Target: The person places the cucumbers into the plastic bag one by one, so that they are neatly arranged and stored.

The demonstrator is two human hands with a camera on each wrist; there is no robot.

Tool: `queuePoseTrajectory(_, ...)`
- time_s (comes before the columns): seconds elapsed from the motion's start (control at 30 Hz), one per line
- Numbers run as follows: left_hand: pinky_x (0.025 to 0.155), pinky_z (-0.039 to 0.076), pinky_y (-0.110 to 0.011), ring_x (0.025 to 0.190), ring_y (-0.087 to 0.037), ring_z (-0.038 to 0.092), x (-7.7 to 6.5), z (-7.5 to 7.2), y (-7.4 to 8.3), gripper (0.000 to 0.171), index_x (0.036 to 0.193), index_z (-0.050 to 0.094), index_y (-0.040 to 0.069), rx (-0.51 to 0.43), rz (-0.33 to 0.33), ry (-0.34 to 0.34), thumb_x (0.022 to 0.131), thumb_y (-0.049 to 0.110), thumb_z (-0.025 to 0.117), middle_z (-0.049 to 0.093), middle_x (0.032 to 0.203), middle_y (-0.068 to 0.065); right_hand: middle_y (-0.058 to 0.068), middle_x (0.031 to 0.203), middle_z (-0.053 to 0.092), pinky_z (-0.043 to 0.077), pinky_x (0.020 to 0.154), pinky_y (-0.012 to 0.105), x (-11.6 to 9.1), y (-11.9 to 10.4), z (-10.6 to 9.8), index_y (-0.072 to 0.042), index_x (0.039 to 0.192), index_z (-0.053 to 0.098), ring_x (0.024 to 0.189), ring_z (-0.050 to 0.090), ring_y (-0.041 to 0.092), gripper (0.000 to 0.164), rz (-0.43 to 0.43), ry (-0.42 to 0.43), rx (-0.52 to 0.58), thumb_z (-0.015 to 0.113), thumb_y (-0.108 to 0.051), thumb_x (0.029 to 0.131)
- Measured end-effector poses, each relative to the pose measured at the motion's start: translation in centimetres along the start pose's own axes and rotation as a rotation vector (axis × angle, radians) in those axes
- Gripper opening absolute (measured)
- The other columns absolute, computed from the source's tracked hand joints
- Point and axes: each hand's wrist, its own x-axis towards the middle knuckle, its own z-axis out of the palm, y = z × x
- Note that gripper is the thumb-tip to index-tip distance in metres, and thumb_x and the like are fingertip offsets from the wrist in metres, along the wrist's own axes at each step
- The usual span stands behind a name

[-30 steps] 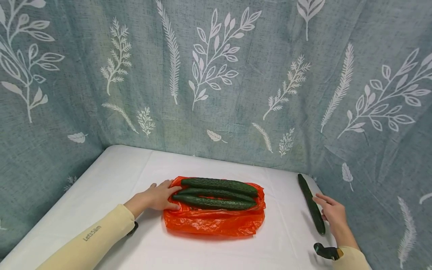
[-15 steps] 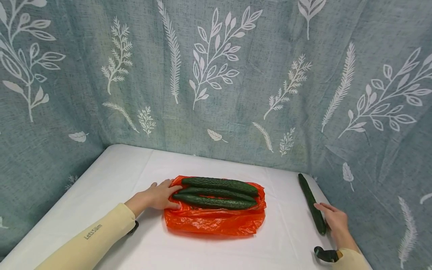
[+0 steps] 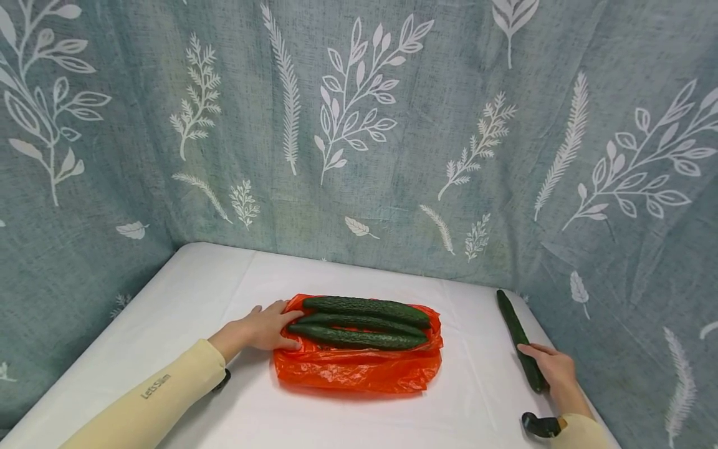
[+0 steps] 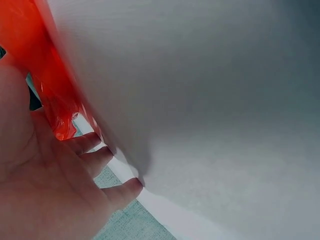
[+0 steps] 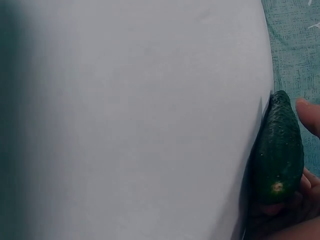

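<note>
Three dark green cucumbers (image 3: 359, 338) lie side by side on a red plastic bag (image 3: 359, 372) in the middle of the table. My left hand (image 3: 263, 327) rests at the bag's left end, fingers spread and touching the red plastic. In the left wrist view, several fingers (image 4: 120, 194) reach down to the white surface beside the bag. At the table's right edge lies a single cucumber (image 3: 512, 318), its far end pointing away. My right hand (image 3: 555, 368) grips its near half, thumb across the top. The right wrist view shows fingers curled partly under that cucumber (image 5: 280, 150).
The white-covered table (image 3: 213, 274) ends close to the single cucumber on the right. A blue-green curtain (image 3: 359, 156) with white leaf patterns hangs behind and at both sides. A black strap with a camera (image 3: 541, 425) sits at the right wrist.
My right hand has slid slightly toward the single cucumber's near half and its fingers have closed in round it. The left hand and the bag with its cucumbers have stayed put.
</note>
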Motion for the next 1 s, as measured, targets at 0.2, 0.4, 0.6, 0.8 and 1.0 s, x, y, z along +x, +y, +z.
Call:
queuePoseTrajectory(0.2, 0.113, 0.02, -0.071, 0.148, -0.041, 0.028, -0.04, -0.07, 0.18, 0.081, 0.153, 0.043, 0.017, -0.012, -0.002, 0.0, 0.088, 0.058, 0.069, 0.031, 0.158, -0.022, 0.037, 0.154, 0.03, 0.037, 0.108, 0.065, 0.16, 0.17, 0.17, 0.005, 0.146, 0.045, 0.137, 0.036, 0.053, 0.089, -0.019, 0.007, -0.044, 0.076, -0.05, 0.084)
queuePoseTrajectory(0.4, 0.113, 0.02, -0.072, 0.149, -0.041, 0.027, -0.05, 0.01, 0.22, 0.081, 0.153, 0.044, 0.017, -0.019, -0.003, 0.003, 0.088, 0.058, 0.07, 0.03, 0.159, -0.022, 0.038, 0.152, 0.031, 0.036, 0.109, 0.064, 0.23, 0.27, 0.16, 0.007, 0.146, 0.043, 0.137, 0.036, 0.053, 0.089, -0.035, -0.001, -0.065, 0.075, -0.049, 0.085)
queuePoseTrajectory(0.6, 0.113, 0.021, -0.072, 0.147, -0.039, 0.03, 0.03, 0.06, 0.21, 0.081, 0.152, 0.045, 0.017, -0.018, 0.001, 0.01, 0.087, 0.058, 0.07, 0.031, 0.158, -0.021, 0.039, 0.148, 0.035, 0.038, 0.108, 0.065, -0.02, 0.09, 0.25, 0.01, 0.144, 0.043, 0.134, 0.037, 0.055, 0.086, -0.058, 0.0, -0.111, 0.075, -0.045, 0.086)
queuePoseTrajectory(0.8, 0.112, 0.022, -0.071, 0.146, -0.039, 0.032, -0.01, 0.03, 0.24, 0.08, 0.152, 0.045, 0.017, -0.009, -0.001, 0.013, 0.088, 0.057, 0.07, 0.032, 0.157, -0.021, 0.039, 0.142, 0.042, 0.042, 0.104, 0.063, 0.04, 0.16, 0.51, 0.013, 0.14, 0.047, 0.129, 0.043, 0.055, 0.076, -0.099, 0.021, -0.151, 0.072, -0.039, 0.089)
queuePoseTrajectory(1.0, 0.113, 0.023, -0.07, 0.145, -0.04, 0.033, -0.12, -0.18, 0.47, 0.08, 0.152, 0.045, 0.016, -0.003, -0.001, 0.007, 0.088, 0.056, 0.07, 0.033, 0.157, -0.022, 0.04, 0.141, 0.04, 0.038, 0.107, 0.064, 0.14, 0.22, 0.57, 0.014, 0.14, 0.044, 0.129, 0.041, 0.055, 0.074, -0.087, 0.033, -0.136, 0.071, -0.034, 0.09)
